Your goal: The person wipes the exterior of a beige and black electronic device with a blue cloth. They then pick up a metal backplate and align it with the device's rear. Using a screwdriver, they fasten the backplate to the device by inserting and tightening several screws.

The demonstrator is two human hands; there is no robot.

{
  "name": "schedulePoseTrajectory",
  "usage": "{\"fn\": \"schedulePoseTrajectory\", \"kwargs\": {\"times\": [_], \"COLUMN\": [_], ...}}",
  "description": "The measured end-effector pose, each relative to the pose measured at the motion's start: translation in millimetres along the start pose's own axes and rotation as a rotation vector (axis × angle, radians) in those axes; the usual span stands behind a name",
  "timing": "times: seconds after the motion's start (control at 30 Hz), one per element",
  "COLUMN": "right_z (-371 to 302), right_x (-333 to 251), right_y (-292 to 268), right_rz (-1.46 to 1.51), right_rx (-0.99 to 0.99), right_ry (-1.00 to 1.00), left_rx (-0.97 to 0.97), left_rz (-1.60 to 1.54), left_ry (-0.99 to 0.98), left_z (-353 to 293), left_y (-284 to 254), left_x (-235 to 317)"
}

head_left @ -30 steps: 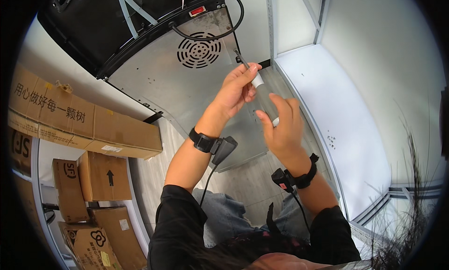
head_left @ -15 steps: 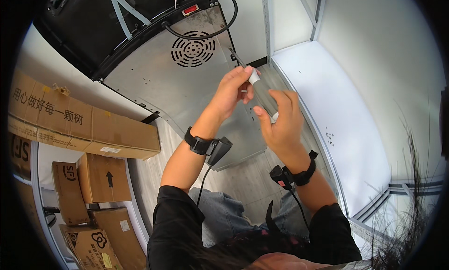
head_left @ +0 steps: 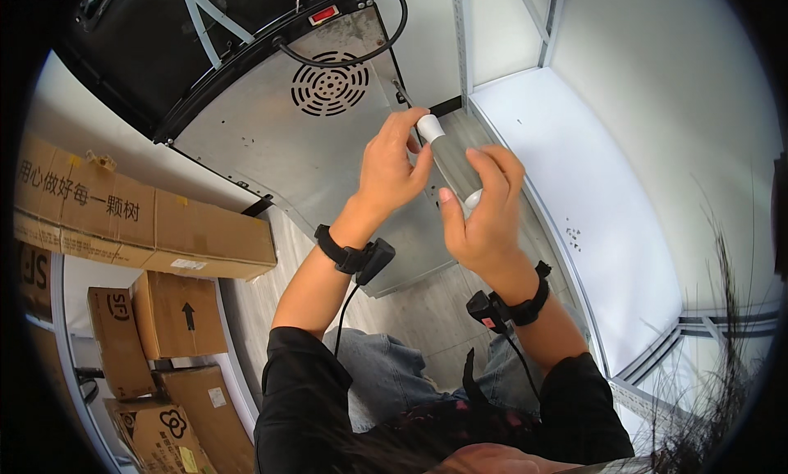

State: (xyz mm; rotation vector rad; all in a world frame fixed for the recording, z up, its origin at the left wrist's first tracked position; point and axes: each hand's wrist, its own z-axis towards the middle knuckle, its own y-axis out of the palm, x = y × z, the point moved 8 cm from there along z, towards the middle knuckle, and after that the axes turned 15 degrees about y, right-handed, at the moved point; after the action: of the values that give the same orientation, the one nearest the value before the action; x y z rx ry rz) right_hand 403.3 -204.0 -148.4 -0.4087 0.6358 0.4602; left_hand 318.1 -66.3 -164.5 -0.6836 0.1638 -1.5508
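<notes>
The left hand (head_left: 392, 166) pinches the white cap end of a grey tube (head_left: 450, 164). The right hand (head_left: 484, 215) closes around the tube's lower end. The tube is held in the air above a metal panel (head_left: 271, 154). It appears light, stiff and smooth; a firm hold at both ends suits it.

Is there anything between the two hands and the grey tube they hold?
Nothing visible. The left hand grips the white end of the grey tube directly, and the right hand wraps its lower part. Both touch it with bare fingers.
</notes>
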Motion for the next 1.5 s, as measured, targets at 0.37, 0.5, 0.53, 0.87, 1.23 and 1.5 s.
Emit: {"fn": "schedulePoseTrajectory", "kwargs": {"times": [0.37, 0.5, 0.53, 0.87, 1.23, 1.5], "right_z": [-3.6, -9.3, -7.4, -11.4, -6.8, -0.2], "right_x": [0.4, 8.2, 5.5, 10.8, 4.3, -9.8], "right_y": [5.2, 8.9, 7.1, 14.5, 10.9, 4.0], "right_rz": [-0.035, -0.086, -0.071, -0.167, -0.113, -0.009], "right_rx": [-0.028, -0.105, -0.095, -0.165, -0.098, 0.010], "right_ry": [-0.044, 0.053, 0.060, 0.124, 0.027, -0.030], "left_rx": [0.083, 0.086, 0.094, 0.053, 0.051, 0.115], "left_rz": [0.000, 0.073, 0.086, 0.198, 0.221, 0.286], "left_ry": [0.002, 0.035, 0.042, 0.118, 0.366, 0.385], "left_z": [0.8, 1.4, 0.8, 5.7, 13.7, 11.2], "left_y": [3.1, 0.0, -1.5, -1.7, -3.0, -7.2], "left_x": [-6.0, 5.9, 7.5, 15.5, 24.9, 28.7]}}
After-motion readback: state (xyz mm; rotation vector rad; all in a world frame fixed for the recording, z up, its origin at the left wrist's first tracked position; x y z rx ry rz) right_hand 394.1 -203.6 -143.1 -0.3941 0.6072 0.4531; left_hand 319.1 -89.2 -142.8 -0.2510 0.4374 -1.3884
